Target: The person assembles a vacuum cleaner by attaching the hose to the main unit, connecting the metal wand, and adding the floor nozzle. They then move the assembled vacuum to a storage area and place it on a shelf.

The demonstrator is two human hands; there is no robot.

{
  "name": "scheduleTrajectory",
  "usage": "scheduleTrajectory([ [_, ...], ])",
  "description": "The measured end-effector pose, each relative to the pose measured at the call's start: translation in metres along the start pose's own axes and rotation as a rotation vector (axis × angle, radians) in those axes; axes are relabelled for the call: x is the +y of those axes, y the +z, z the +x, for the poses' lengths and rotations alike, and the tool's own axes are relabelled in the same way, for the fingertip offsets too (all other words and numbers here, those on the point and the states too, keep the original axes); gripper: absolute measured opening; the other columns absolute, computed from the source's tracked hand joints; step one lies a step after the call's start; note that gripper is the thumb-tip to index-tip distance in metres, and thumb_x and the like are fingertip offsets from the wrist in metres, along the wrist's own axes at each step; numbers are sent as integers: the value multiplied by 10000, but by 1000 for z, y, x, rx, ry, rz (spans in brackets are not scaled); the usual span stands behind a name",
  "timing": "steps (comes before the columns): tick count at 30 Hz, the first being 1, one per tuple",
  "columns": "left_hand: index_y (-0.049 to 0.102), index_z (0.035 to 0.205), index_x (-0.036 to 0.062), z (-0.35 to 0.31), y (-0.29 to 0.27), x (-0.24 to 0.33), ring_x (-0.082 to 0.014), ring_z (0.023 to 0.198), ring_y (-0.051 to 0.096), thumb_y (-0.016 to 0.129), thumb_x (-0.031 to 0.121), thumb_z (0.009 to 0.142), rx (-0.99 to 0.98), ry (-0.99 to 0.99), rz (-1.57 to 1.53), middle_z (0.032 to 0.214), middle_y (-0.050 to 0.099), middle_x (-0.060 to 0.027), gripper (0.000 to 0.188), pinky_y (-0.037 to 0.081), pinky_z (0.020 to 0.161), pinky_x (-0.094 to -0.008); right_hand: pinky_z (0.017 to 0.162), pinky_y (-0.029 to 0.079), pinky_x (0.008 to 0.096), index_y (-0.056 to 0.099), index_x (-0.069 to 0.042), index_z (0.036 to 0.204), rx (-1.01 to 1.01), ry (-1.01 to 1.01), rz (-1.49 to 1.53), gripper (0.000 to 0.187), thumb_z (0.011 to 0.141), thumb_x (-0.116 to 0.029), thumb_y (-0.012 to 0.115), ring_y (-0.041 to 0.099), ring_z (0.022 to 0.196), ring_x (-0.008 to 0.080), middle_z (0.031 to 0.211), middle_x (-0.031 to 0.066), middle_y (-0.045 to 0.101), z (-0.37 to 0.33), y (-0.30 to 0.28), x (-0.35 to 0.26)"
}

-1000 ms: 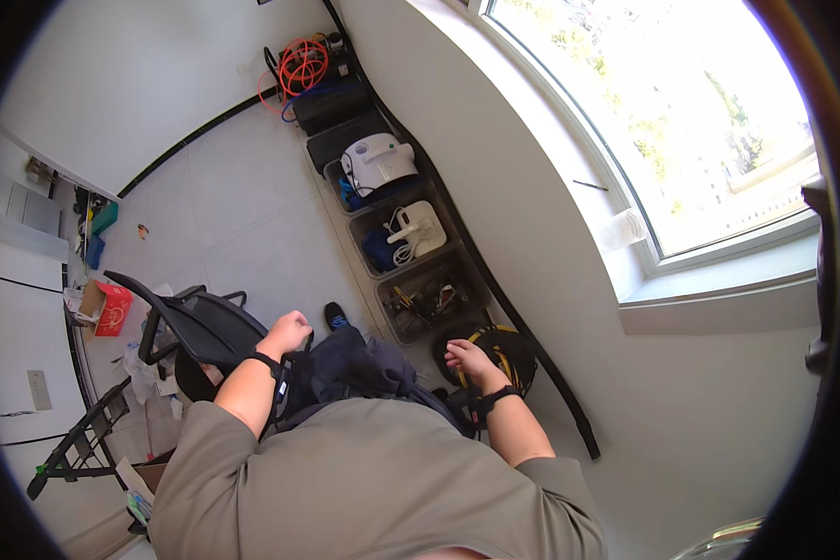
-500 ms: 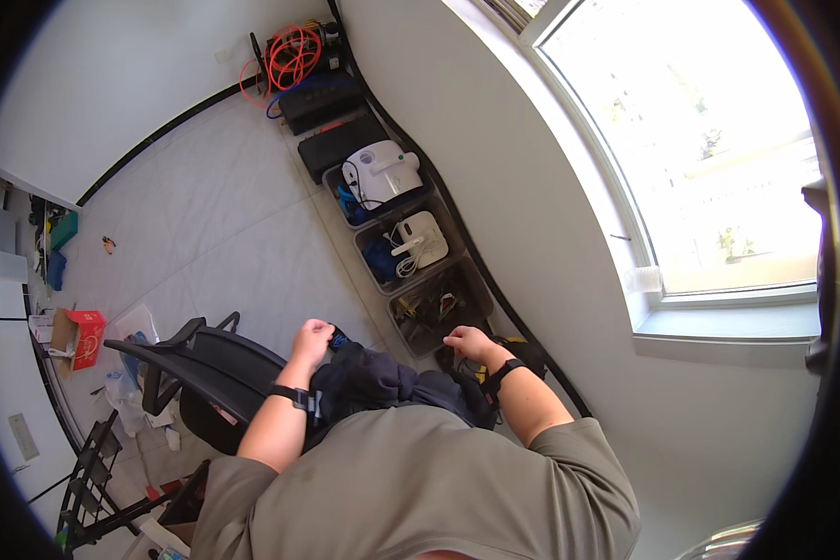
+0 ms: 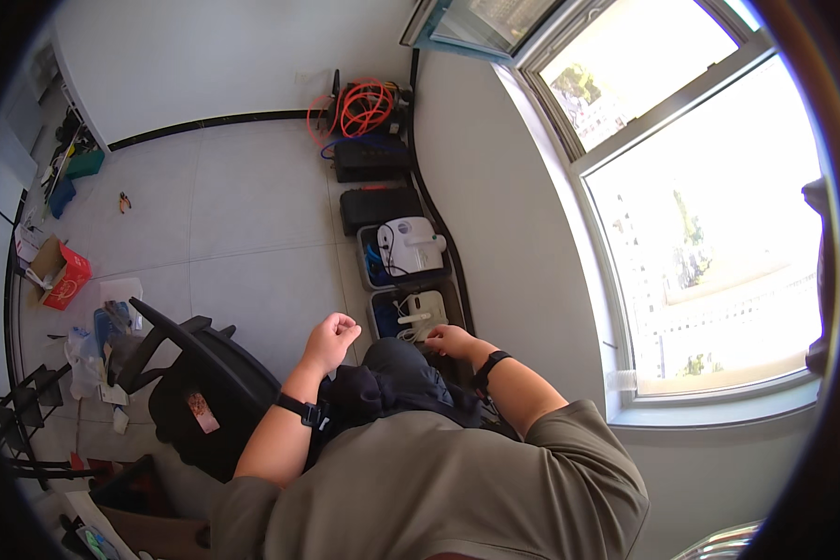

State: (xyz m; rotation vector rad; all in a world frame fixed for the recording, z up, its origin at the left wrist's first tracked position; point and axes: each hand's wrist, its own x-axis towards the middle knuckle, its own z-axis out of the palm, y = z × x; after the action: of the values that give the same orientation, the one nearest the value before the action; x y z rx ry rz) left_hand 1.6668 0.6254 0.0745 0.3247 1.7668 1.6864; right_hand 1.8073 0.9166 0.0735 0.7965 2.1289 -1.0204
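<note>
My left hand [image 3: 331,342] is in front of me above the floor, its fingers curled in and the thumb close to the forefinger. Nothing shows in it. My right hand [image 3: 451,342] is also curled, with no object visible between its fingers. Below it in the picture lies a bin holding a white appliance [image 3: 424,315] with a cord; the hand overlaps its near end, and I cannot tell any contact. Dark clothing [image 3: 406,369] on my legs fills the space between both hands. Each wrist wears a black strap.
A black chair [image 3: 217,383] stands close on my left. Along the right wall are a white machine [image 3: 411,245] in a bin, black cases [image 3: 378,209] and a coiled orange hose [image 3: 364,107]. Pliers [image 3: 124,202] and a red box [image 3: 65,275] lie on the floor. A window [image 3: 700,252] is at right.
My view has turned and shifted: the wall and bins now run more upright and sit lower. Both hands stay in front, curled; the right now overlaps the bin with the white appliance.
</note>
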Motion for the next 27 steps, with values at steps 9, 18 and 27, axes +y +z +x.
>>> scheduleTrajectory([
  [9, 592, 910, 12, -8, -43, 22, -110, 672, 550, 660, 182, 822, 288, 24, 30, 725, 590, -22, 203, 458, 634, -264, 690, 507, 332, 622, -27, 1015, -202, -191, -343, 361, 820, -329, 653, 633, 755, 210, 887, 104, 652, 80, -19, -117],
  [18, 577, 970, 13, 8, -94, -18, -91, 692, 527, 627, 145, 848, 642, -105, -141, 778, 576, -14, 186, 425, 640, -230, 719, 500, 354, 611, -19, 1014, -403, -329, -419, 423, 804, -385, 628, 627, 822, 263, 886, 118, 642, 205, -58, -179],
  [27, 571, 983, 36, 66, -125, -22, -100, 696, 530, 613, 183, 854, 672, -375, -55, 795, 568, -17, 200, 420, 625, -222, 690, 474, 398, 656, 9, 851, -340, -283, -340, 383, 846, -365, 574, 619, 721, 253, 717, 122, 635, 309, -166, -194],
])
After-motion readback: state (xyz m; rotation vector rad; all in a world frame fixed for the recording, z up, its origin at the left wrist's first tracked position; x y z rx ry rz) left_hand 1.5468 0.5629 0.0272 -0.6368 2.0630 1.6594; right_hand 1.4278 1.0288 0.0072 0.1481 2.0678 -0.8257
